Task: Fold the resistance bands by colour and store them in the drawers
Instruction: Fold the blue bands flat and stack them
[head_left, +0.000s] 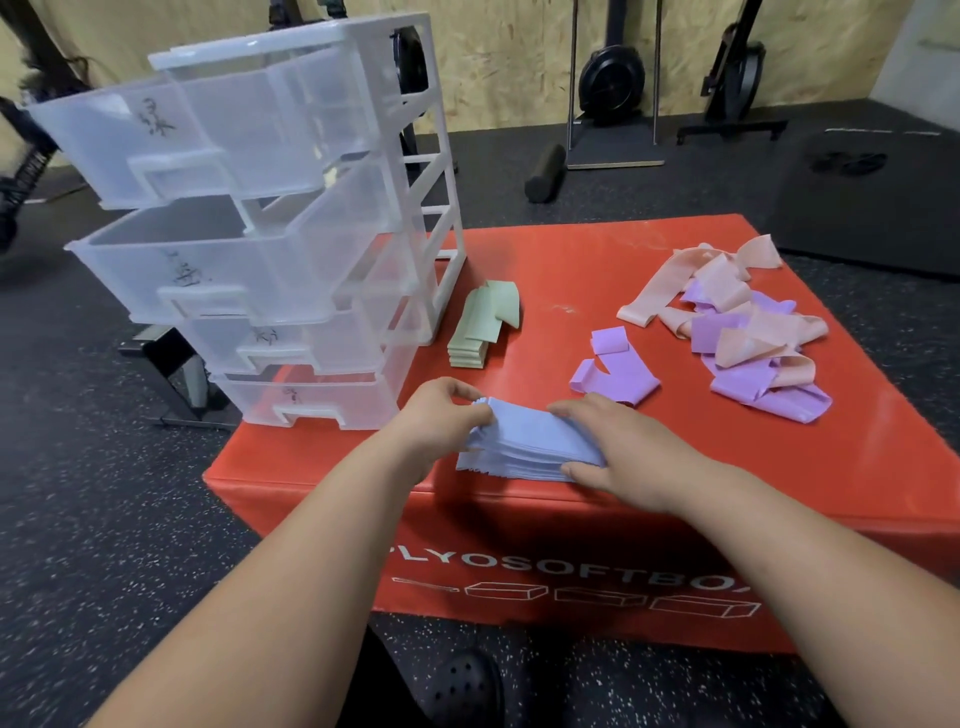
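Note:
A folded stack of blue bands (524, 441) lies near the front edge of the red box (571, 270). My left hand (436, 415) grips the stack's left end. My right hand (618, 447) holds its right end, thumb at the front and fingers on top. Folded green bands (480, 327) sit beside the clear drawer unit (291, 208), whose top two drawers are pulled out. Two loose purple bands (613, 371) lie mid-box. A tangled heap of peach and purple bands (748, 332) lies at the right.
The red box stands on dark speckled gym flooring. A black foam roller (545, 174), weight plates and racks stand at the back by a wooden wall. My black shoe (462, 686) is below the box's front.

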